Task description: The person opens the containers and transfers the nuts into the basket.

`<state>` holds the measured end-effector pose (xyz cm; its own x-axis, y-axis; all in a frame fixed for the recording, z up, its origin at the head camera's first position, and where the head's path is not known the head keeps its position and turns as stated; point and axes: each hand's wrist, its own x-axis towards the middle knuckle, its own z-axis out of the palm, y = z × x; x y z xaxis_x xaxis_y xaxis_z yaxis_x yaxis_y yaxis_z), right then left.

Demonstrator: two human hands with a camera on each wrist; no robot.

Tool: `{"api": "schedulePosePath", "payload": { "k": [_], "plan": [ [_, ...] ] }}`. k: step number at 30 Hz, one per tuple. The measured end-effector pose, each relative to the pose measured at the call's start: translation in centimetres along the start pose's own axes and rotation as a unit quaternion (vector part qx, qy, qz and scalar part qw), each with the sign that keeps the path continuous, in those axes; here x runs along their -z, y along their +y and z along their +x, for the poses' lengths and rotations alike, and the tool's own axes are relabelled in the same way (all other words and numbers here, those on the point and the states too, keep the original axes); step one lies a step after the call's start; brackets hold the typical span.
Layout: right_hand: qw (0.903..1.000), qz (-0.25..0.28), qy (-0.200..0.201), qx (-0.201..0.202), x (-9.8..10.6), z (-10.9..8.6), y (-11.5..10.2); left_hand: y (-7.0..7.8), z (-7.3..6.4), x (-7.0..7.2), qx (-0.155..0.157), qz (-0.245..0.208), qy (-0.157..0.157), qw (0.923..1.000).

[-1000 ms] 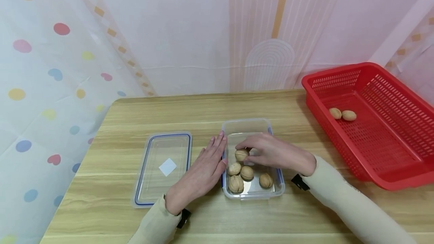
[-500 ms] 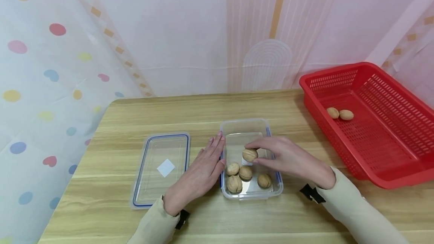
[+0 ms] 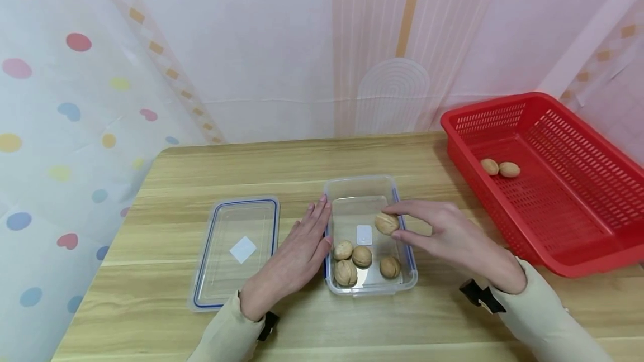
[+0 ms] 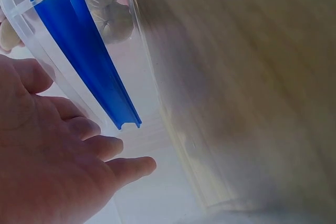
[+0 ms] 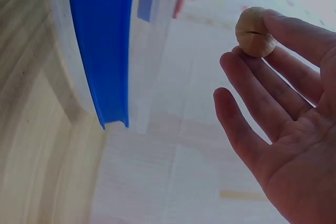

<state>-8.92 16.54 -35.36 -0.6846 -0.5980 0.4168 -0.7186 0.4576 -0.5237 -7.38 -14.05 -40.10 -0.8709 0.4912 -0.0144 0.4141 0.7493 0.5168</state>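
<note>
My right hand (image 3: 443,230) pinches a walnut (image 3: 386,223) between thumb and fingers, above the right side of a clear plastic box (image 3: 359,186). The same walnut (image 5: 254,32) shows in the right wrist view, a dark crack across its shell, held higher than the box's blue side clip (image 5: 102,40). My left hand (image 3: 297,258) lies with straight fingers along the box's left side. In the left wrist view, that hand (image 4: 68,150) is beside the left blue clip (image 4: 86,56). Several walnuts (image 3: 361,256) sit in the near part of the box, around a white label (image 3: 364,234).
A clear lid (image 3: 236,222) with a blue seal and a white square lies on the wooden table (image 3: 282,166), left of the box. At the right stands a red plastic basket (image 3: 558,194) with two walnuts (image 3: 509,170) inside. A patterned cloth (image 3: 271,43) hangs behind the table.
My right hand has lifted the walnut and drawn it rightward across the box, uncovering the white label. My left hand stays at the box's side. The head view has shifted slightly right.
</note>
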Motion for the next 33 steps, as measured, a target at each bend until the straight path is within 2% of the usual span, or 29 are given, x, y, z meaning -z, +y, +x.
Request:
{"api": "schedulePosePath", "payload": {
  "k": [6, 12, 19, 27, 33],
  "plan": [
    [0.999, 0.003, 0.039, 0.021, 1.4, -0.8, 0.0, 0.0, 0.0, 0.0, -0.001, -0.002, -0.002, 1.0],
    [0.997, -0.021, 0.075, -0.003, 3.1, -1.7, -0.4, 0.0, 0.0, -0.1, -0.004, -0.003, 0.006, 1.0],
    [0.9932, -0.059, 0.087, -0.05, 5.0, -2.8, -1.0, 0.0, 0.0, -0.1, -0.001, -0.004, 0.002, 1.0],
    [0.9896, -0.095, 0.093, -0.055, 6.9, -4.0, -1.0, -0.1, 0.0, -0.2, -0.008, -0.006, 0.013, 0.9999],
    [0.9823, -0.137, 0.106, -0.072, 8.4, -5.4, -0.5, -0.1, 0.0, -0.2, -0.009, -0.005, 0.011, 0.9999]
  ]
}}
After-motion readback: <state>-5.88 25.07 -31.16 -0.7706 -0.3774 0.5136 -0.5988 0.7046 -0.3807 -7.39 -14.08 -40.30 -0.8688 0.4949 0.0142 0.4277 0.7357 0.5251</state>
